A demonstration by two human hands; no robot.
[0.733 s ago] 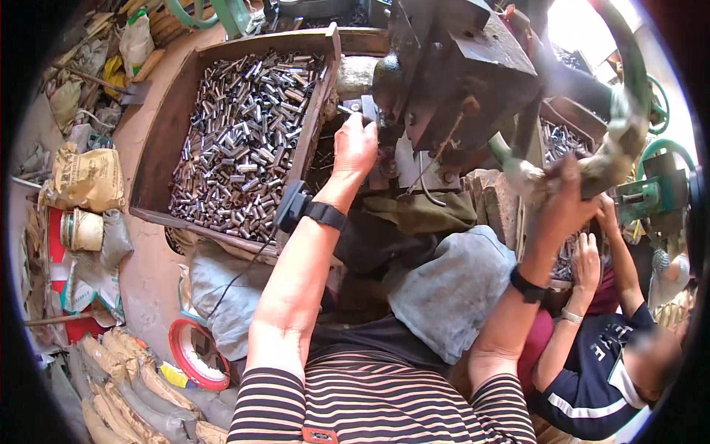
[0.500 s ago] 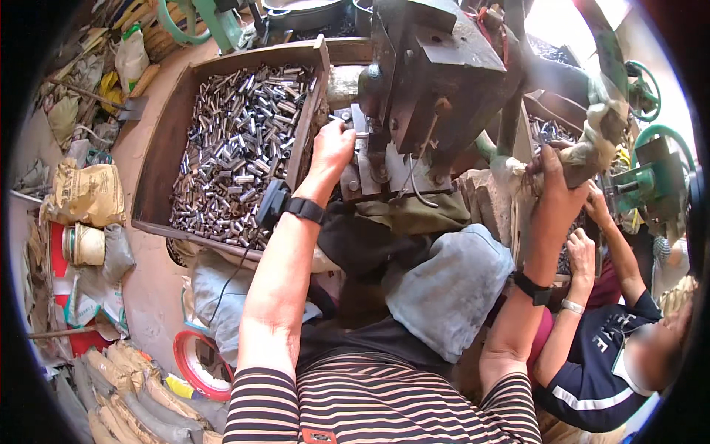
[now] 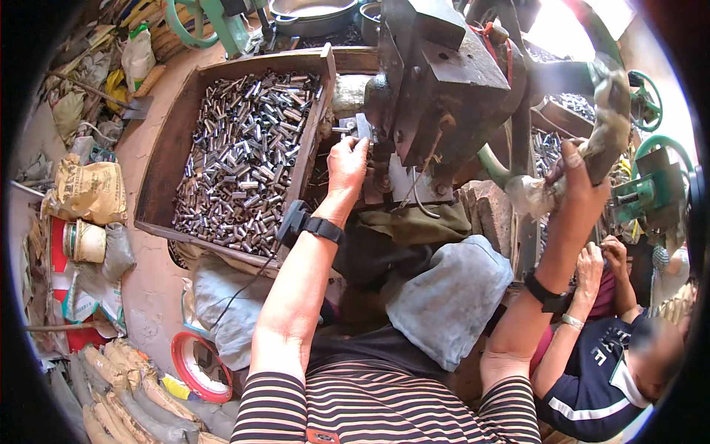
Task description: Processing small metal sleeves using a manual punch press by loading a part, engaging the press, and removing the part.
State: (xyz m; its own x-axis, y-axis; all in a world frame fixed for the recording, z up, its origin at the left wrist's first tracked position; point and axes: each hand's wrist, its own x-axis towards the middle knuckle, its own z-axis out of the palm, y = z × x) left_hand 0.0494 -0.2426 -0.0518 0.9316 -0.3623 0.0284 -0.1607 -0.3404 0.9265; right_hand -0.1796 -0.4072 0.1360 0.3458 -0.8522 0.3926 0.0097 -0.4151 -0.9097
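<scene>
My left hand is closed, fingertips together at the metal die of a dark hand press. Whatever it pinches is too small or hidden to name. Beside those fingertips, a short shiny metal tube lies at the die. My right hand is wrapped round the cloth-bound press handle, right of the press body. Left of my left hand stands a wooden box heaped with short metal tubes.
A co-worker sits close at my right, both hands near a second green press. Light blue cloth covers my knee. Filled sacks and a red-rimmed roll lie at the left. Metal pans stand behind the box.
My left hand has shifted right and slightly down at the die. My right hand has moved a little right with the press handle, which has turned. The co-worker's head and hands are lower.
</scene>
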